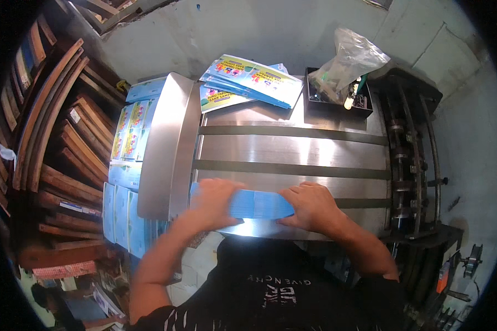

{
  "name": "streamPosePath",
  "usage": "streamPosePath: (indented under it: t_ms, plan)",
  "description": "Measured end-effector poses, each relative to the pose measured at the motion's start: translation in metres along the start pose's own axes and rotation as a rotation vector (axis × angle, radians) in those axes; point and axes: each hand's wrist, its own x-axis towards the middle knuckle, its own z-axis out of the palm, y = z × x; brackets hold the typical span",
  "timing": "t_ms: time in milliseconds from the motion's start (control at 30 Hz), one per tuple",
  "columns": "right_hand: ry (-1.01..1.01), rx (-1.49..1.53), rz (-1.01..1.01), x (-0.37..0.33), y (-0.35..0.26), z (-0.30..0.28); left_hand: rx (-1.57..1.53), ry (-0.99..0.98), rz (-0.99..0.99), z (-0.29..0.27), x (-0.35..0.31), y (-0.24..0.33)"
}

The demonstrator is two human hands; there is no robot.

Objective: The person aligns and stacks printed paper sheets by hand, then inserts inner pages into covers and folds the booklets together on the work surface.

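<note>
Between my two hands is a stack of blue booklets [255, 204], edge side up, near the front edge of the metal machine bed [292, 148]. My left hand [218, 201] grips its left end, somewhat smeared by motion. My right hand [313, 207] is closed round the right end, thumb at the near side and fingers at the far side. Farther back on the bed lies a loose pile of printed booklets [248, 80] with blue, white and yellow covers.
Left of the bed stands a bent metal guard [168, 149], with stacked printed booklets [130, 132] beyond it. A black box [337, 110] holding a clear plastic bag [350, 55] sits back right. A roller mechanism [406, 160] borders the right side. Wooden boards [52, 121] fill the far left.
</note>
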Motion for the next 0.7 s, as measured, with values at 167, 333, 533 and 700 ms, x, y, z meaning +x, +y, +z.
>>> streamPosePath:
  t_ms: [167,333,533,700]
  plan:
    - [-0.106,-0.062,0.019,0.005,-0.007,-0.014,0.002,0.037,-0.166,-0.005,-0.048,-0.052]
    - [0.053,-0.149,0.026,-0.021,-0.003,-0.013,-0.014,0.029,-0.196,0.0,-0.05,-0.056]
    - [0.06,0.17,0.175,-0.044,0.023,0.008,-0.19,0.045,-0.258,0.003,-0.05,-0.057]
    - [0.202,0.509,0.289,-0.062,0.025,0.03,-0.743,0.263,-0.351,0.049,-0.08,-0.053]
